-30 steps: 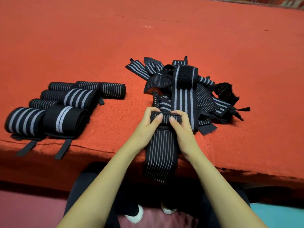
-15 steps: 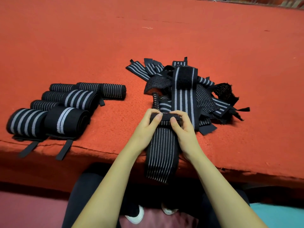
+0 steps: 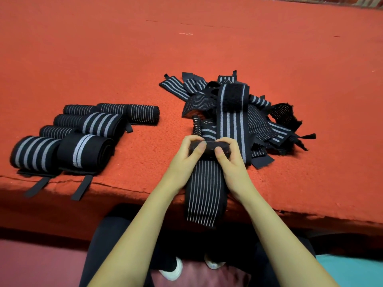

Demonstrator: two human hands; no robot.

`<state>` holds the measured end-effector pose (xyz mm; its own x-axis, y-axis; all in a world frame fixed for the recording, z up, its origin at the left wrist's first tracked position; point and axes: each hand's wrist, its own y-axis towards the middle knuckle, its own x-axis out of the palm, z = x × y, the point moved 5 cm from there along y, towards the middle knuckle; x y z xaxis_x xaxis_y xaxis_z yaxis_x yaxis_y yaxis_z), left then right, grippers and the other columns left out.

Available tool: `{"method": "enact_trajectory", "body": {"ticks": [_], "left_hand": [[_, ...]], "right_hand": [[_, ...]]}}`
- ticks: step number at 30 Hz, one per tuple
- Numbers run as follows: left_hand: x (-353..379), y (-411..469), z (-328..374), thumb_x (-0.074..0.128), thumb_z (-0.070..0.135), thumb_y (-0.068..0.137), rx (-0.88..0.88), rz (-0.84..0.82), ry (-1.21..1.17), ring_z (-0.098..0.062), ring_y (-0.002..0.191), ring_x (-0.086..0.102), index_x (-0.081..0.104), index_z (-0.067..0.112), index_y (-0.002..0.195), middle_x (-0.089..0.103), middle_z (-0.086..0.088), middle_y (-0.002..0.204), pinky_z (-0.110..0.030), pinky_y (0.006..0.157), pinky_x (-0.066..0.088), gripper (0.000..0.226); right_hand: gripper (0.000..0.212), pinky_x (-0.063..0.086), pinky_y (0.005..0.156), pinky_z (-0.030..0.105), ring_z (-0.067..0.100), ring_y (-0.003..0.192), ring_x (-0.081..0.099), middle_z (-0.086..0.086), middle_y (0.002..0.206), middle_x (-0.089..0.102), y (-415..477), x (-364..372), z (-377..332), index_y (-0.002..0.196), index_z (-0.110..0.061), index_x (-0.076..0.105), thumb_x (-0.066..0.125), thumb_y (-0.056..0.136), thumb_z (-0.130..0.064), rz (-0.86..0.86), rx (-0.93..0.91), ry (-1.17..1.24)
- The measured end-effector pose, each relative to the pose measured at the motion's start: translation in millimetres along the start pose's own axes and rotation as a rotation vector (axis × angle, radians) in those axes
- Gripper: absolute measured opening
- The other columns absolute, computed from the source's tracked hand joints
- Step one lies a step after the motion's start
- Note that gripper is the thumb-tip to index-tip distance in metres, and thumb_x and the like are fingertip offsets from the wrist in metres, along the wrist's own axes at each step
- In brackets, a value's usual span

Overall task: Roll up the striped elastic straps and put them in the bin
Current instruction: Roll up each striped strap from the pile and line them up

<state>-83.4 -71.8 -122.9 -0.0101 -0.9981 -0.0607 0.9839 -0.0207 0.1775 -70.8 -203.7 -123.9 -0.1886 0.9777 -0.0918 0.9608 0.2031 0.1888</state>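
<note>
Between the two hands, at the near edge of the table point(image 3: 107, 50), is the strap point(image 3: 204, 191) now in work. Its far end is wound into a small roll point(image 3: 208, 146), and the free length runs back toward the person, passes between the wrists and hangs down over the table edge. The left hand point(image 3: 184, 161) pinches the left end of this roll, thumb on the near side and fingers curled over the top; the right hand point(image 3: 232, 165) holds the right end in the same manner, so both hands are closed on it. The strap looks light, soft and stretchy, with a woven surface that should not slip much in the fingers. I judge it has no stiffness of its own, so the roll will likely spring open or go crooked if the pinch is loosened. It seems best to hold it at both ends of the roll, close to the edges, and to have the free length a little tight while turning. Just beyond the fingertips, and to the right of the right hand, lies the heap of loose straps point(image 3: 234, 112), tangled over each other. Well to the left of the left hand lie the finished rolls point(image 3: 87, 129), side by side, some with a tab hanging over the edge. A bin I cannot see in this view.
</note>
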Motion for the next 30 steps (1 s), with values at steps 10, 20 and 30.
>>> {"method": "enact_trajectory", "body": {"ticks": [10,20,30], "left_hand": [[-0.8,-1.1,-1.9,0.051,0.031,0.097,0.016,0.02,0.082,0.006,0.093,0.054,0.051,0.027,0.106,0.057,0.015,0.101,-0.016,0.09,0.04,0.01],[0.7,0.1,-0.8,0.051,0.04,0.096,-0.062,0.003,0.014,0.001,0.094,0.057,0.05,0.033,0.11,0.06,0.013,0.101,-0.026,0.093,0.044,0.017],[-0.7,-2.8,-0.5,0.041,0.018,0.103,-0.039,-0.032,0.059,0.01,0.082,0.055,0.04,0.025,0.112,0.056,0.01,0.096,-0.013,0.079,0.043,0.012]], "right_hand": [[0.024,0.045,0.084,0.018,-0.002,0.09,0.057,-0.002,0.1,0.058,0.4,1.4,2.2,0.112,-0.012,0.05,0.056,0.095,-0.027,0.004,0.044,0.142],[0.021,0.047,0.093,0.026,0.01,0.101,0.055,0.006,0.112,0.053,0.2,1.1,0.7,0.112,-0.026,0.047,0.051,0.091,-0.026,-0.029,0.015,0.111],[0.034,0.048,0.089,0.024,0.006,0.1,0.062,-0.002,0.106,0.066,0.2,5.5,1.2,0.113,-0.012,0.055,0.059,0.089,-0.036,-0.045,0.064,0.21]]}}
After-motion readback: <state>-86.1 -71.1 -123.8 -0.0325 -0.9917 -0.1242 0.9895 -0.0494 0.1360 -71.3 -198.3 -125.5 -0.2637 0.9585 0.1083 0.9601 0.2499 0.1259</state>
